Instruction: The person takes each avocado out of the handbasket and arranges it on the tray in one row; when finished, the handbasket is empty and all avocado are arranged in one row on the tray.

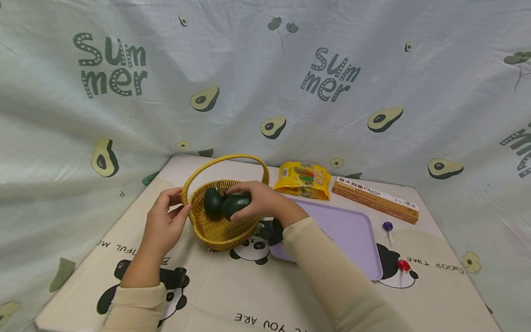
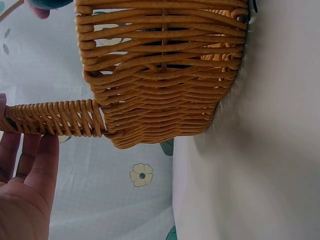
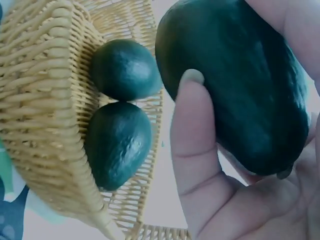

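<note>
A woven yellow basket [image 1: 224, 243] with a tall arched handle [image 1: 232, 157] stands on the table. My left hand [image 1: 165, 226] pinches the lower left part of that handle, thumb in front and fingers behind. Over the basket, my right hand [image 1: 261, 201] grips a dark green avocado [image 3: 240, 95], its thumb pressed along the skin. Two more avocados, one upper [image 3: 125, 70] and one lower [image 3: 119, 146] in the right wrist view, lie against each other inside the basket. From the head view only one of these [image 1: 213, 203] shows; the held avocado and hand hide the other.
Right of the basket lies a lilac tray [image 1: 352, 230], partly under my right forearm. Behind it are a yellow snack bag [image 1: 303, 180] and a long pasta box [image 1: 375, 199]. A purple lollipop [image 1: 387, 227] and a red one [image 1: 403, 265] lie at the right. A printed curtain backs the table.
</note>
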`<state>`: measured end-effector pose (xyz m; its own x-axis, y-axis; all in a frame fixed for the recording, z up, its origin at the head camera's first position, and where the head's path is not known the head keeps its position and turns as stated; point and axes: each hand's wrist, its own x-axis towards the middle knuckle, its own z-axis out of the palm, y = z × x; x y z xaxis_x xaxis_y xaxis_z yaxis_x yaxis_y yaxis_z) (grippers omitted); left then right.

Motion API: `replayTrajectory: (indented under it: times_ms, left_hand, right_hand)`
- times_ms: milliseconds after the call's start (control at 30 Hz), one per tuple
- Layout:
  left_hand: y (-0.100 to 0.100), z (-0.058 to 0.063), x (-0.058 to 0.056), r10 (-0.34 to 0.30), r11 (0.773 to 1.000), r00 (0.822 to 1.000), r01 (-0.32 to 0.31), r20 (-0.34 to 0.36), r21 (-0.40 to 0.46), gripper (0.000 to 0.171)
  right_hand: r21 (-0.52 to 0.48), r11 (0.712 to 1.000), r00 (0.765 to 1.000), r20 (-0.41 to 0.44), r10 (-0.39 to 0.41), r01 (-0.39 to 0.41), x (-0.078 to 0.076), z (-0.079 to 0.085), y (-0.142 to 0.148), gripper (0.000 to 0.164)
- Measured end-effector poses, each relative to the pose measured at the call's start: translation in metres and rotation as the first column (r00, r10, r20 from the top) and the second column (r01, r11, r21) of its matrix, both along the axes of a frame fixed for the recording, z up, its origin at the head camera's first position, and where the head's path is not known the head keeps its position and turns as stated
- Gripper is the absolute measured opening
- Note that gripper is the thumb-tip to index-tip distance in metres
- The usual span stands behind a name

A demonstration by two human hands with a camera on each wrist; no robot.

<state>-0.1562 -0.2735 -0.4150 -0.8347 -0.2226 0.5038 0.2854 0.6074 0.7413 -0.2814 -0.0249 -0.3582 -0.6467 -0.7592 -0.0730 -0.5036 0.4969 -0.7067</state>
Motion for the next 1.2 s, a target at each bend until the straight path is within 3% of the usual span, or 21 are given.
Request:
replayTrajectory:
  times_ms: [167,333,633,900,1033,1200]
  left_hand:
    - [-0.001,0.000,-0.001,0.014,1.000,1.000,-0.014,0.001,-0.005,0.045]
    - [0.001,0.002,0.000,0.012,1.000,1.000,-0.012,-0.004,0.000,0.045]
    - [0.002,0.002,0.000,0.020,1.000,1.000,-0.020,0.005,0.001,0.045]
    - [0.003,0.001,-0.001,0.023,1.000,1.000,-0.023,0.002,0.000,0.046]
    - [0.003,0.001,-0.002,0.025,1.000,1.000,-0.025,-0.005,-0.004,0.047]
    - [0.004,0.001,-0.002,0.029,1.000,1.000,-0.029,-0.002,-0.004,0.047]
  right_hand:
    - [-0.077,0.996,0.999,0.001,-0.054,0.054,0.002,-0.002,0.013,0.057]
    - [-0.159,0.983,0.994,0.076,-0.080,0.092,0.003,-0.005,0.026,0.053]
    - [-0.245,0.952,0.976,0.163,-0.145,0.182,0.010,-0.007,0.044,0.070]
    - [-0.342,0.921,0.965,0.239,-0.105,0.185,0.012,-0.013,0.060,0.065]
    - [-0.379,0.899,0.941,0.325,-0.091,0.218,0.012,-0.016,0.068,0.070]
    - [-0.440,0.849,0.896,0.436,-0.083,0.293,0.014,-0.018,0.074,0.072]
